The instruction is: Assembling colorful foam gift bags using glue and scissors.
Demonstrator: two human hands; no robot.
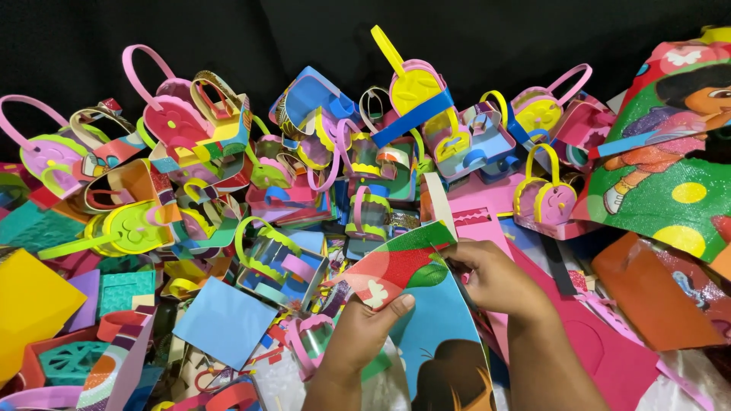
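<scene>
Nearest the lens: two bare forearms rising from the bottom edge, both hands on one piece. The left hand (365,323) is closed in a pinch, thumb on top, gripping the lower left edge of a glittery printed foam sheet with red, green and blue patches and a cartoon figure (422,304). The right hand (495,278) is curled shut on the same sheet's upper right edge, fingertips at the green patch. Whether anything else sits inside that fist cannot be told. The sheet is held low in the middle of the view, just above the clutter, tilted, its blue part hanging down between the wrists.

Under the right forearm: a flat magenta foam sheet (601,342). Right of it, an orange-brown foam panel with a glittery print (655,293). Upper right, a large green glitter sheet with yellow dots and a cartoon child (670,175), propped at an angle.

Behind the hands, a dense heap of small foam baskets with looped handles. Noted: a pink basket with a tall pink handle (171,114) upper left, a yellow and blue basket with a yellow handle (415,95) top centre, a pink heart-fronted basket with yellow trim (544,202) just beyond the right hand, a lime green basket lying on its side (126,228) at left.

Left foreground: a plain light blue foam square (225,320), a yellow foam sheet (27,301) at the edge, a teal cut-out lattice piece (72,361). Black cloth backdrop (495,38) behind all.
</scene>
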